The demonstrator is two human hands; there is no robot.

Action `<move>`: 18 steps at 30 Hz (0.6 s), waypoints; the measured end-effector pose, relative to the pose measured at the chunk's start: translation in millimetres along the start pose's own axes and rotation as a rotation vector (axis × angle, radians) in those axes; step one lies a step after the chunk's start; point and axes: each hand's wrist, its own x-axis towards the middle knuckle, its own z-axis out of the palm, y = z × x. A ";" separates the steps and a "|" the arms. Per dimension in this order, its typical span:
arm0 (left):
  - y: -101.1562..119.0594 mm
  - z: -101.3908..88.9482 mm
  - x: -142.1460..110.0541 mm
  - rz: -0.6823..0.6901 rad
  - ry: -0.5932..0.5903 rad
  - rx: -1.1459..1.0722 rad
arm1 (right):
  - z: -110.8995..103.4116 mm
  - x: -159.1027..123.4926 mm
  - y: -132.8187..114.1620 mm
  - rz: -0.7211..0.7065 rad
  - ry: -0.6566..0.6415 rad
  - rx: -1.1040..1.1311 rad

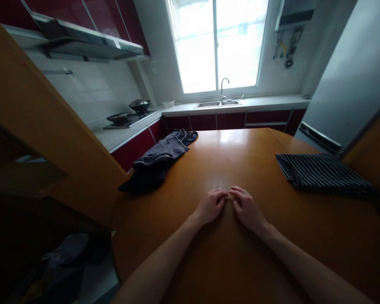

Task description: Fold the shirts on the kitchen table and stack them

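My left hand (210,205) rests on the wooden table (237,156), its fingers loosely bent and nothing visible in it. Facing it, my right hand (246,207) lies on the same surface with its fingers a little apart, also holding nothing that I can see. The fingertips of the two hands almost meet. Beyond my left hand, a crumpled dark grey garment with white piping (166,150) lies along the table's left edge. To the right of my right hand is a folded black cloth with pale stripes (323,172).
Behind the table runs a white counter (183,109) with a sink (209,104) and a tap (222,90) under a window. Pans stand on a stove (133,120) at the left. A tall fridge (351,71) borders the right side, and a wooden frame (50,122) the left.
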 end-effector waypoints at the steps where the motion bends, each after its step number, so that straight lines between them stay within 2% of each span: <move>1: 1.9 -0.1 -0.8 -0.011 0.001 0.003 | -1.9 -2.2 1.3 -0.002 0.024 0.034; 4: 6.3 -0.1 -1.9 -0.042 0.006 0.008 | -5.6 -5.7 3.4 0.009 0.078 0.090; 18: 6.5 2.1 2.8 -0.132 0.061 -0.013 | -10.4 -0.2 1.7 0.002 0.143 0.161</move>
